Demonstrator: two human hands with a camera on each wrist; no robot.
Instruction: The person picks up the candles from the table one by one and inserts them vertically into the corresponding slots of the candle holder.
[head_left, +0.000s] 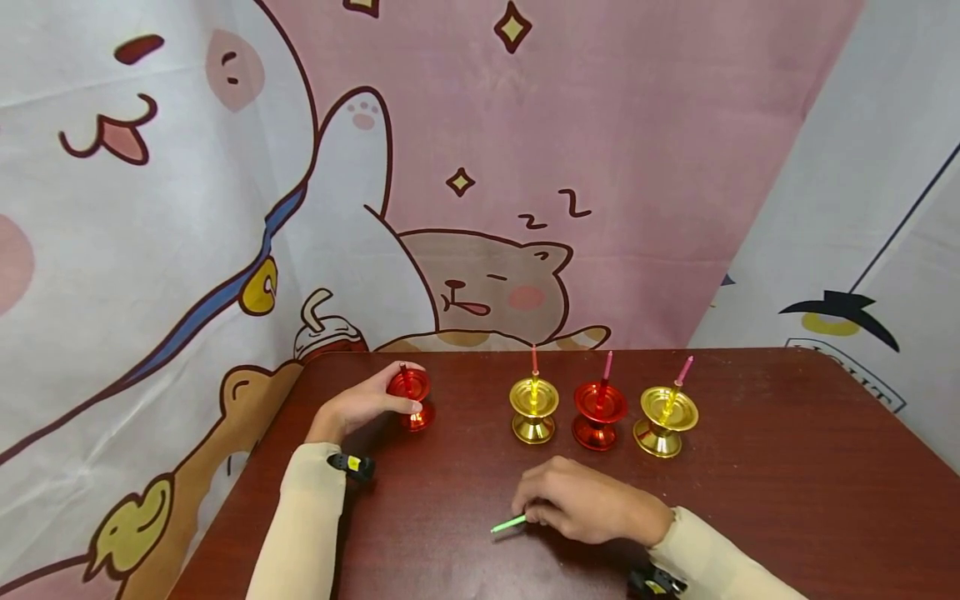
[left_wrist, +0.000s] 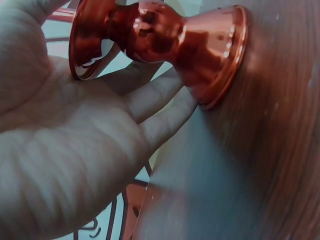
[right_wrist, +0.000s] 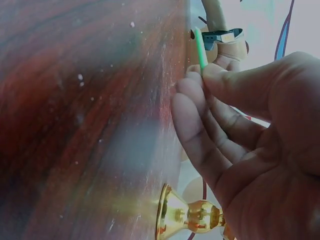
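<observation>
At the far left of the table, my left hand [head_left: 363, 406] grips a shiny red candle holder [head_left: 417, 417], its thumb on the near side below the cup. In the left wrist view, fingers [left_wrist: 160, 95] reach behind the red holder [left_wrist: 212, 55], whose flared base meets the tabletop. A thin dark-red tip [head_left: 403, 369] rises above its cup; I cannot tell how it is seated. Near the front middle, my right hand [head_left: 588, 502] pinches a slim green candle [head_left: 508, 525] that points left. The right wrist view shows the green candle [right_wrist: 201, 50] between thumb and forefinger.
Beyond my right hand stand a gold holder [head_left: 533, 428] with a red candle [head_left: 535, 360], a red holder [head_left: 596, 435] with a pink candle [head_left: 609, 365], and another gold holder [head_left: 657, 439] with a pink candle [head_left: 685, 370]. A cartoon cloth [head_left: 637, 167] hangs behind the brown table [head_left: 787, 467].
</observation>
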